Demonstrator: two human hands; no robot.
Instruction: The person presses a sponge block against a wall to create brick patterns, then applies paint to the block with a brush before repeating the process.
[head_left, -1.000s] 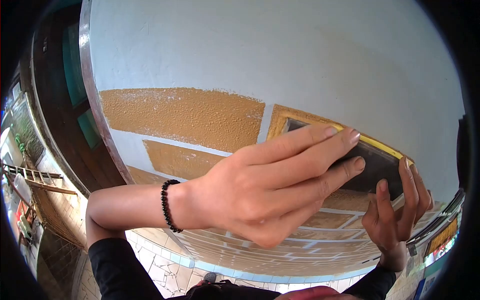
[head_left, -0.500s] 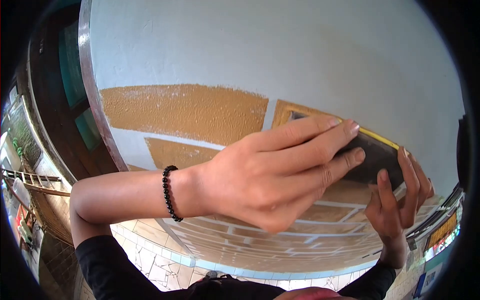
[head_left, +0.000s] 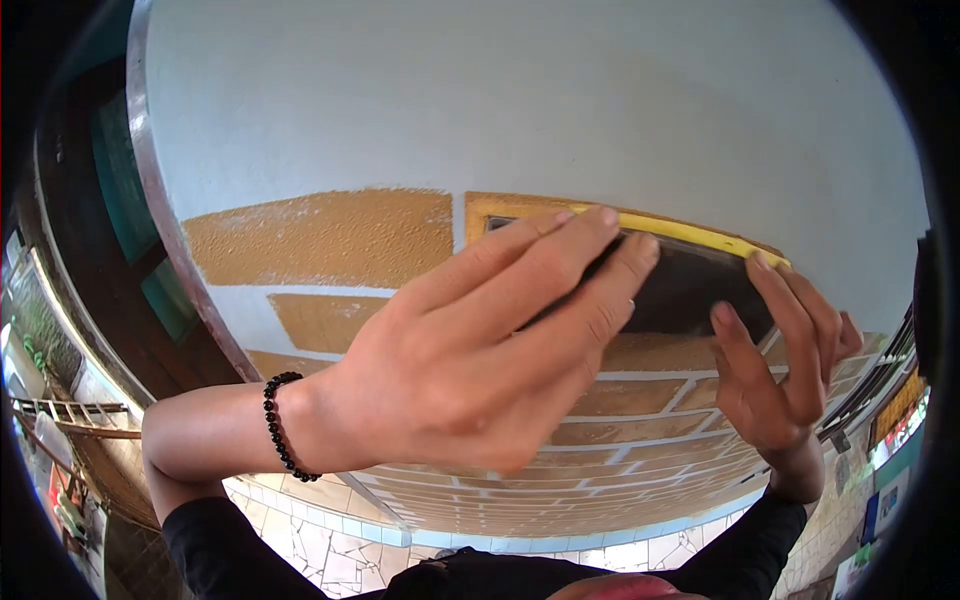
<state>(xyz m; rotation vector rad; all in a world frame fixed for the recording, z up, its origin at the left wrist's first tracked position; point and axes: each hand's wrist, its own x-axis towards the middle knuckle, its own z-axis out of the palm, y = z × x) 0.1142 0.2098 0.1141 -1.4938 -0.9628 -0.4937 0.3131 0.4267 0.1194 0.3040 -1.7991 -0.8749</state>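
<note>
My left hand (head_left: 480,350), with a black bead bracelet (head_left: 275,425) at its wrist, has its fingertips on the yellow strip (head_left: 690,232) along the top edge of a dark flat panel (head_left: 680,290). At the panel's right end, the fingers of my right hand (head_left: 785,360) hold its edge and face. The panel lies against the wall over a tan painted block (head_left: 477,205). Left of it is another rough tan block (head_left: 330,235), parted from it by a pale line.
Pale bare wall (head_left: 500,90) stretches above, and brick-patterned wall (head_left: 520,500) below. A dark door (head_left: 90,290) stands at the left. Paved floor (head_left: 330,555) shows beneath. Pictures or cards (head_left: 885,505) are at the lower right.
The view has shifted, so wall and panel appear further left. More of the panel's dark face and yellow strip shows between my hands, which both stay on it.
</note>
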